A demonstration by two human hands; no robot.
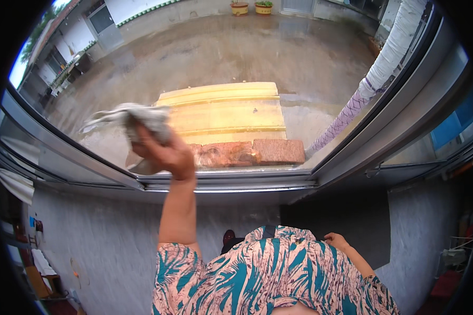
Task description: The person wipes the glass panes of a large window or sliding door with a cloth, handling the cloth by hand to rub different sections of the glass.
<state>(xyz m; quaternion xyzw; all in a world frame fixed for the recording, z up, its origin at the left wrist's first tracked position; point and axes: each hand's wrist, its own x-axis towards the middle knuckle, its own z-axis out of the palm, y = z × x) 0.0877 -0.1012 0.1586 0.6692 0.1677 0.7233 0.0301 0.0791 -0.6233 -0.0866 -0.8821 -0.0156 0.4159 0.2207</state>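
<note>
My left hand [165, 155] is raised in front of me, closed on a pale grey cloth [142, 116]. The cloth is bunched at my fingers, and its loose end trails to the left, blurred by motion. It appears to be against the glass pane of a metal-framed window or door [228, 181]. My right hand [337, 241] hangs low beside my waist, fingers loosely extended and partly hidden by my patterned shirt. I see nothing in it.
Beyond the glass are reddish bricks [278, 151], a yellow ribbed sheet [226, 114] and a wet courtyard. A white-wrapped pole [381, 68] slants at the right. Indoors, a dark mat [347, 220] lies on the grey floor [115, 236], and household items stand at the far left.
</note>
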